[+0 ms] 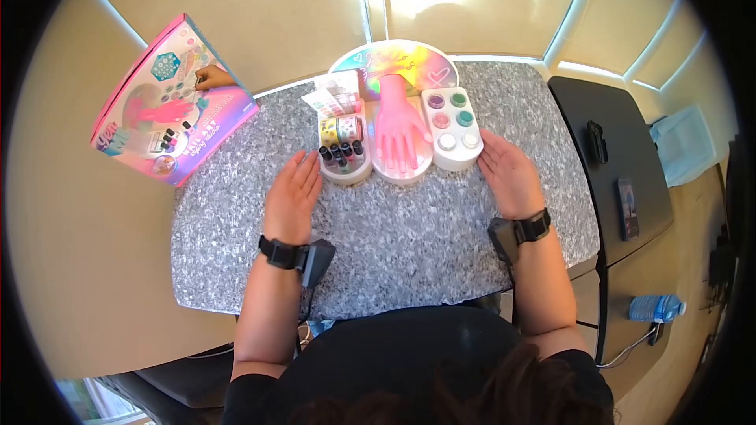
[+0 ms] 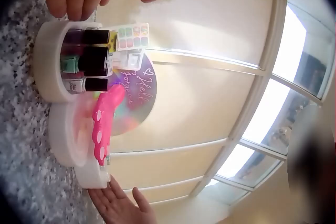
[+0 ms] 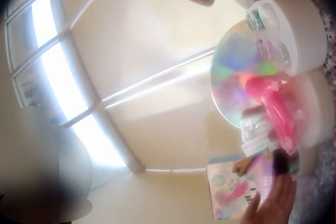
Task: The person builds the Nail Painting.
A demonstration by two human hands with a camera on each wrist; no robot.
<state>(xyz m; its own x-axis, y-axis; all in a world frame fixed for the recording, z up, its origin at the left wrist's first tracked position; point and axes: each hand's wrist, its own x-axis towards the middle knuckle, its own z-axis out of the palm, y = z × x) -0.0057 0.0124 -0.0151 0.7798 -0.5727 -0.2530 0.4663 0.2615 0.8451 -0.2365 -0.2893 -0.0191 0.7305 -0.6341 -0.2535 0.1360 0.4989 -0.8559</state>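
Note:
A white nail art stand [image 1: 403,175] sits on the table, a pink model hand [image 1: 400,122] at its centre and a rainbow backboard [image 1: 433,67] behind. Its left section carries several nail polish bottles [image 1: 341,155], tape rolls [image 1: 340,131] and sticker sheets [image 1: 332,100]. On the right section are several small glitter pots [image 1: 441,120]. My left hand [image 1: 294,197] lies beside the stand's left side, fingers straight, fingertips near the polish bottles. At the opposite side my right hand [image 1: 510,177] has its straight fingers right at the white wall below the pots.
A nail art box [image 1: 177,102] stands at the table's left rear. The grey speckled table [image 1: 394,244] extends toward me. To the right, a black surface [image 1: 630,157] holds dark small items, with a water bottle [image 1: 656,308] nearer me and a pale blue bin [image 1: 685,142] beyond.

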